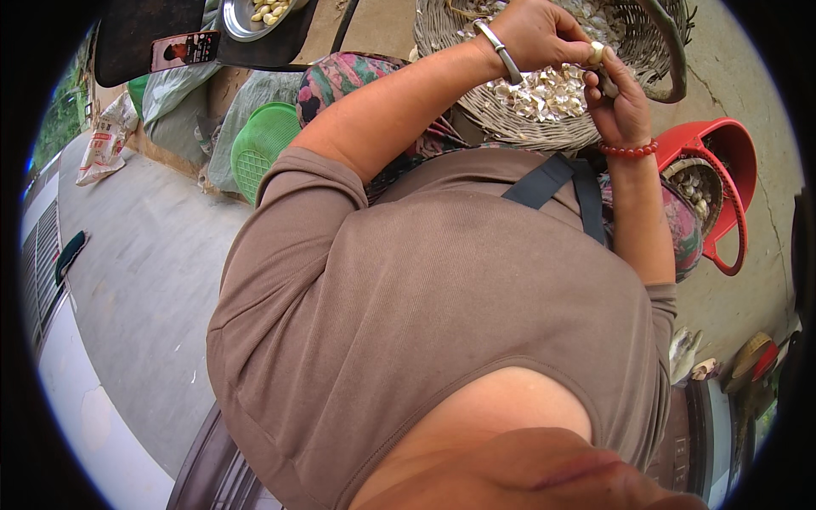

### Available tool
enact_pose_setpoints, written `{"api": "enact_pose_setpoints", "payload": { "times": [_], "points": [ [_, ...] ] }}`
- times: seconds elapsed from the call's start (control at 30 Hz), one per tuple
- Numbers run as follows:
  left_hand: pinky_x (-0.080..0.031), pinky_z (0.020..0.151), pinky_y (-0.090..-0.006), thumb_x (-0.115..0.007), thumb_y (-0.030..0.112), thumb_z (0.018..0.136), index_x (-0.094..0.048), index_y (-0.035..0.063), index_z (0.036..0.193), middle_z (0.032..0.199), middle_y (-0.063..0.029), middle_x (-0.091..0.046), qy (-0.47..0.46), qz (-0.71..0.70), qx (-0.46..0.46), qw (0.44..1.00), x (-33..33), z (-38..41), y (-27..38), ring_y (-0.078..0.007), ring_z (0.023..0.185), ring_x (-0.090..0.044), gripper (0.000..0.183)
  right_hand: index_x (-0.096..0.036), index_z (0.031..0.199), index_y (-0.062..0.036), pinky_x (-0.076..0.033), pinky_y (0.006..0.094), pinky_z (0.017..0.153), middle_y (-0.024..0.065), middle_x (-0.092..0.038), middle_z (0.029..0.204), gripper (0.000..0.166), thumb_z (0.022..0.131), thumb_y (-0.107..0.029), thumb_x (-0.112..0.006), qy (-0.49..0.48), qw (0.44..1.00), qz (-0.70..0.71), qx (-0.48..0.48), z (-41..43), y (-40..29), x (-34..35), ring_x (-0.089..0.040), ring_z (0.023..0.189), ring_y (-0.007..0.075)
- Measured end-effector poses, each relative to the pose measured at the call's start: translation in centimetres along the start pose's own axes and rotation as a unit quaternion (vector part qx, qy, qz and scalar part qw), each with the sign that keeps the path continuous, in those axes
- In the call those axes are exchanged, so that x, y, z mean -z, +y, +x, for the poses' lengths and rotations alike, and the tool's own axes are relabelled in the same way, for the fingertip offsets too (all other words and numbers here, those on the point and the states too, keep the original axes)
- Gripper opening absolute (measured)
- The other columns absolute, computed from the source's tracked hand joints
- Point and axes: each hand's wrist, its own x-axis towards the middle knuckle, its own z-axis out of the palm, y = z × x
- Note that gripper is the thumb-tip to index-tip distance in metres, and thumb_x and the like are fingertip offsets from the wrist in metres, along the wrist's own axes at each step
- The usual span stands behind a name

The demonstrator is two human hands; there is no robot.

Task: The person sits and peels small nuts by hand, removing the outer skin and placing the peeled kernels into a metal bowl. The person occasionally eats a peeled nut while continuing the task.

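My left hand (539, 35), with a silver bangle at its wrist, pinches a pale garlic clove (597, 53) between thumb and fingers. The thumb of my right hand (619, 105) presses the same clove from the other side. Another whitish garlic piece (610, 88) lies in the curled fingers of my right hand, partly hidden. A red bead bracelet circles that wrist. Both hands are over a large wicker basket (510, 131) strewn with papery garlic skins (542, 95).
A red plastic basket (727, 137) beside my right leg holds a small woven basket (713, 191) of garlic cloves (695, 191). At upper left, a dark table (127, 38) bears a phone (185, 51) and a metal bowl (239, 29) of peeled cloves. A green plastic basket (261, 143) stands below.
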Motion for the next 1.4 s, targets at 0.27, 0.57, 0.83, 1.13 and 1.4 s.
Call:
{"api": "enact_pose_setpoints", "payload": {
  "times": [0.27,0.57,0.83,1.13,1.4],
  "points": [
    [-0.043,0.043,-0.0212,-0.062,0.018,0.078,-0.066,-0.0018,0.075,0.059,-0.0065,-0.062,0.021,0.028,-0.049,0.998,0.0,0.4,-1.0,-0.0066,0.048,-0.054,0.020,-0.055,0.098,-0.0025,-0.042,0.0163,0.053,0.0032,-0.059,0.083,0.022,0.089,-0.022,-0.048,0.004,1.000,-0.005,-0.005,0.0,-0.1,-0.2,-0.052,0.064,0.0072],
    [-0.044,0.048,-0.0216,-0.071,0.014,0.070,-0.063,-0.0004,0.077,0.063,-0.0063,-0.059,0.070,0.100,-0.192,0.974,0.3,0.1,-0.2,-0.0078,0.054,-0.054,0.018,-0.055,0.097,-0.0028,-0.042,0.0167,0.052,0.0030,-0.058,0.081,0.020,0.088,-0.020,-0.049,-0.001,0.999,0.033,0.003,0.1,-0.1,0.3,-0.053,0.065,0.0087],
    [-0.045,0.050,-0.0252,-0.068,0.012,0.071,-0.062,0.0003,0.073,0.065,-0.0088,-0.057,0.059,0.091,-0.199,0.974,-0.1,0.3,-1.0,-0.0142,0.056,-0.056,0.013,-0.056,0.094,-0.0021,-0.042,0.0177,0.053,0.0039,-0.059,0.079,0.020,0.088,-0.020,-0.050,0.003,1.000,-0.007,0.013,0.1,-0.1,0.1,-0.055,0.064,0.0093],
    [-0.043,0.056,-0.0335,-0.061,0.010,0.074,-0.055,-0.0002,0.069,0.066,-0.0135,-0.053,0.044,0.189,-0.263,0.945,0.0,0.7,-1.2,-0.0257,0.062,-0.054,0.013,-0.057,0.094,-0.0016,-0.043,0.0179,0.053,0.0053,-0.060,0.081,0.022,0.088,-0.021,-0.049,-0.018,1.000,-0.017,0.014,0.1,-0.4,-0.1,-0.055,0.065,0.0090],
    [-0.041,0.053,-0.0334,-0.058,0.006,0.074,-0.052,0.0006,0.069,0.066,-0.0127,-0.050,0.087,0.169,-0.289,0.938,0.2,0.7,-0.9,-0.0251,0.059,-0.050,0.010,-0.057,0.096,-0.0011,-0.044,0.0180,0.055,0.0078,-0.062,0.086,0.024,0.086,-0.022,-0.051,-0.001,0.998,-0.061,0.018,0.1,-0.5,0.1,-0.056,0.065,0.0092]
  ]
}}
